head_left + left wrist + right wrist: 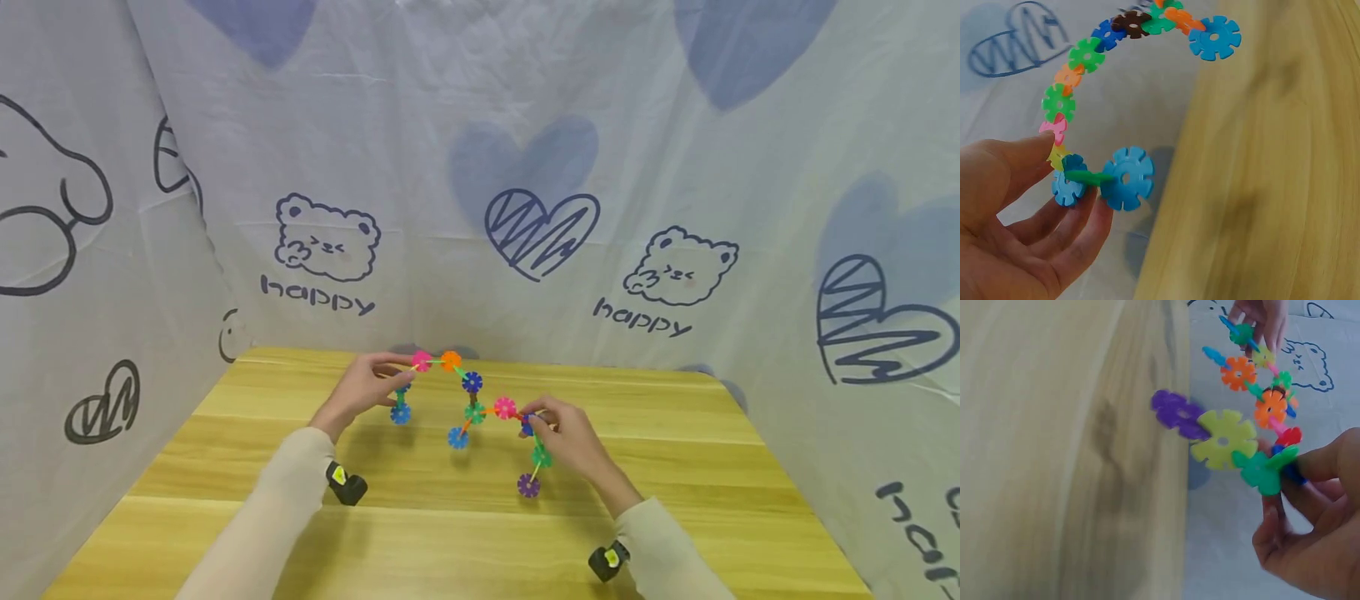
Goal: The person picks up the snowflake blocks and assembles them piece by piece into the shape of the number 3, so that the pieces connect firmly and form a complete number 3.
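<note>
A chain of notched plastic snowflake discs (pixel 474 412), slotted together in many colours, spans between my two hands above the wooden table. At its left part, my left hand (pixel 363 387) pinches the chain by a pink disc (pixel 1055 129) and a yellow one, fingers curled behind light blue discs (pixel 1127 179). My right hand (pixel 573 437) pinches a dark blue disc (pixel 1290 464) near the right part. From there a green disc (pixel 1260 472), a yellow disc (pixel 1224 439) and a purple disc (pixel 1177 414) hang out as a branch. A blue disc (pixel 458 437) ends another branch in the middle.
The wooden tabletop (pixel 450 533) lies below, with shadows of the chain and hands on it. A pale cloth (pixel 420 167) printed with hearts and bears encloses the back and both sides. Black devices (pixel 347 485) sit at both wrists.
</note>
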The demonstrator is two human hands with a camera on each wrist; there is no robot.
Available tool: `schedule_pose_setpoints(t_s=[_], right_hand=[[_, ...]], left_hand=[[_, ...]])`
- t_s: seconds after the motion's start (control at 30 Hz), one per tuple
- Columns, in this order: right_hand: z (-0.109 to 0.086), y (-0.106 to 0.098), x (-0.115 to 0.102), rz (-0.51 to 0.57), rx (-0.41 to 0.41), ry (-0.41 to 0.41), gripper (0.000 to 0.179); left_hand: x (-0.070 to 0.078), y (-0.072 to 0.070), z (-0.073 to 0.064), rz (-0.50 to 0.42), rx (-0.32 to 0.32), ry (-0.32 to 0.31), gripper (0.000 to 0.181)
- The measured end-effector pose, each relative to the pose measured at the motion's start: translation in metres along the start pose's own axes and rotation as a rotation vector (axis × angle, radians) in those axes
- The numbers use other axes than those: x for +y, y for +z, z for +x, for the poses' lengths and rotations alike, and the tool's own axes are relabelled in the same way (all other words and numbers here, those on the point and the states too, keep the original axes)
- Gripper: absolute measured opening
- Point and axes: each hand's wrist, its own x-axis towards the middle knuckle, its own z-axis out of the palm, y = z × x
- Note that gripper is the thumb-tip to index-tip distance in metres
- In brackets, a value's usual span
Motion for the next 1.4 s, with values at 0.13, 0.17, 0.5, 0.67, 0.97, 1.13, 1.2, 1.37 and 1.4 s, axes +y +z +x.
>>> schedule_pose_setpoints(t_s=[0.13, 0.17, 0.5, 0.67, 0.97, 1.13, 1.2, 1.37, 1.4], right_hand=[[-0.002, 0.005, 0.008, 0.0, -0.018, 0.05, 0.017], [-0.002, 0.007, 0.01, 0.006, -0.022, 0.066, 0.017], [-0.019, 0.027, 0.014, 0.034, -0.134, 0.147, 0.013], [-0.03, 0.039, 0.016, 0.072, -0.193, 0.178, 0.008], [-0.034, 0.04, 0.015, -0.035, -0.318, 0.187, 0.003], [-0.028, 0.024, 0.009, -0.21, -0.292, 0.054, 0.007], [-0.026, 0.019, 0.007, -0.251, -0.297, -0.024, 0.014], [-0.024, 0.016, 0.002, -0.292, -0.423, -0.103, 0.038], [-0.025, 0.017, 0.002, -0.304, -0.446, -0.104, 0.04]], left_hand=[[-0.002, 0.007, 0.012, 0.027, -0.044, -0.027, 0.041], [-0.002, 0.008, 0.015, 0.022, -0.064, -0.033, 0.043], [-0.022, 0.027, 0.042, 0.061, -0.187, -0.071, 0.065], [-0.026, 0.048, 0.053, 0.097, -0.158, -0.043, 0.065], [-0.023, 0.069, 0.058, 0.154, -0.204, 0.04, 0.06], [-0.023, 0.067, 0.059, 0.181, -0.257, 0.054, 0.059], [-0.025, 0.064, 0.06, 0.218, -0.277, 0.055, 0.058], [-0.026, 0.063, 0.058, 0.301, -0.29, 0.017, 0.056], [-0.026, 0.064, 0.058, 0.306, -0.285, 0.01, 0.055]])
